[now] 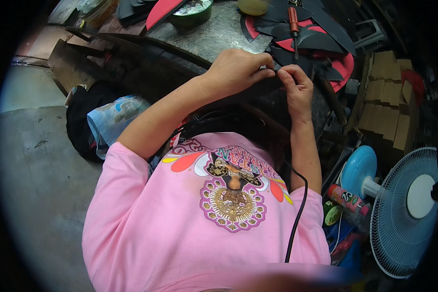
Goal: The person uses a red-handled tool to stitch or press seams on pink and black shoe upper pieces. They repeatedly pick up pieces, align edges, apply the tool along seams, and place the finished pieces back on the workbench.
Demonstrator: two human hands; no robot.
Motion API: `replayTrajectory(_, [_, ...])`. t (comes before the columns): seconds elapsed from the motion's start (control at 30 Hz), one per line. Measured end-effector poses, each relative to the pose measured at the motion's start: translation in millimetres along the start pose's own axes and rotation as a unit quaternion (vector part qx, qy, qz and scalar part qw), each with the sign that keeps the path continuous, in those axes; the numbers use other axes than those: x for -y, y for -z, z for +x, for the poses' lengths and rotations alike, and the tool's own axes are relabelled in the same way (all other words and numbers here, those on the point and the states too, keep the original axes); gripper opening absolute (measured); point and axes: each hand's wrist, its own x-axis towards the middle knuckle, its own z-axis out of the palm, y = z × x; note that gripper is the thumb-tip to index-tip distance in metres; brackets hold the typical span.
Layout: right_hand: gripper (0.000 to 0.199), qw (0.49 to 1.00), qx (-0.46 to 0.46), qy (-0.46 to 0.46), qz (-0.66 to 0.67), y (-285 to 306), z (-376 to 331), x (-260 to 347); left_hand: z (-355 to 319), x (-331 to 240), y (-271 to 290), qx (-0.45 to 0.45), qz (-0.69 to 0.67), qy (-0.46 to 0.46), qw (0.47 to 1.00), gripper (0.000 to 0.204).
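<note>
My left hand (241, 70) is closed in a pinch, its thumb and forefinger pointing to the right. My right hand (297, 85) meets it fingertip to fingertip, thumb and forefinger pressed together as well. Something small and dark seems to run between the two pinches, against a dark background, and I cannot make out what it is. Both hands are up in front of the near edge of a worn grey workbench (214, 34). Just beyond my right hand lie a red-handled screwdriver (293, 22) and a pile of black and red flat cut pieces (321, 41).
On the bench stand a green bowl (192, 15) and a yellowish tub (253, 6). At right are stacked brown cardboard pieces (384, 107), a standing fan (409, 204) and a bottle (345, 197). A black cord (301, 204) crosses my right side. A dark bag (82, 117) sits at left.
</note>
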Motion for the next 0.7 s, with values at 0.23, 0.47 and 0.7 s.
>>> replayTrajectory(0.23, [0.026, 0.996, -0.027, -0.002, -0.086, 6.9, 2.5, 4.6, -21.4, 25.1, 38.9, 0.026, -0.069, 0.103, 0.992, 0.033])
replayTrajectory(0.47, [0.051, 0.731, -0.097, -0.072, -0.671, 93.1, -15.0, 14.3, -31.5, 69.9, 66.0, 0.041, -0.016, 0.201, 0.979, 0.043])
replayTrajectory(0.7, [0.037, 0.895, -0.222, -0.11, -0.371, 94.4, -31.5, 23.4, -21.4, 109.3, 67.4, 0.103, -0.158, 0.185, 0.965, 0.038])
